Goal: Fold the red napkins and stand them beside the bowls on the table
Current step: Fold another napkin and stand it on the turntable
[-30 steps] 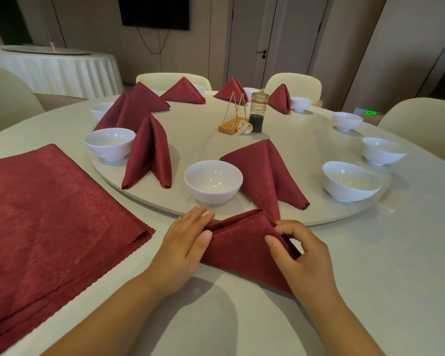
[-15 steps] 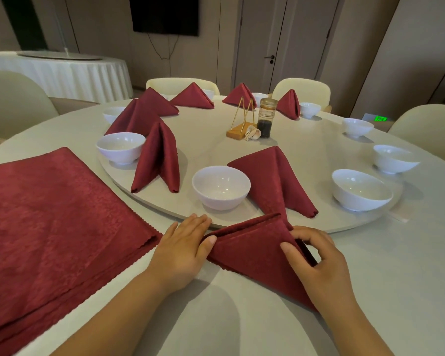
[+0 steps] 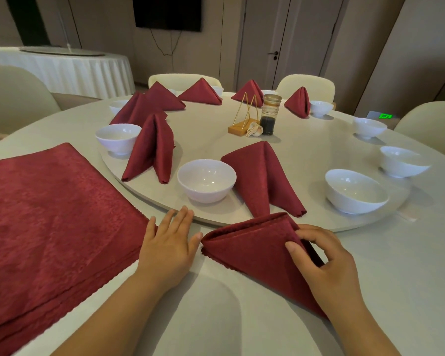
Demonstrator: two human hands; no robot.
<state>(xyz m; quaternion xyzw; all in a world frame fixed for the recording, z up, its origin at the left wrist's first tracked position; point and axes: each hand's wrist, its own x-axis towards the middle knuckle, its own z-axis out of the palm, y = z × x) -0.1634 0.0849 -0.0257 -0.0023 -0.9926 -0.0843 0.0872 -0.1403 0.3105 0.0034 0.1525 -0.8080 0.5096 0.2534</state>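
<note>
The right hand (image 3: 326, 255) pinches the upper corner of the half-folded red napkin (image 3: 249, 250), thumb on its front and fingers curled behind. The cloth sits on the table (image 3: 216, 317) just off the turntable's (image 3: 211, 140) 6 o'clock rim. The left hand (image 3: 167, 242) lies flat at the napkin's 9 o'clock, fingers straight and holding nothing, with the stack of flat napkins (image 3: 49, 222) at 9 o'clock beyond it.

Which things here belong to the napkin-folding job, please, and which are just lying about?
Job: half-folded napkin, pinched by the right hand; left hand flat beside it; napkin stack; near right bowl.
Lying about: jar, gold stand, wall screen.
</note>
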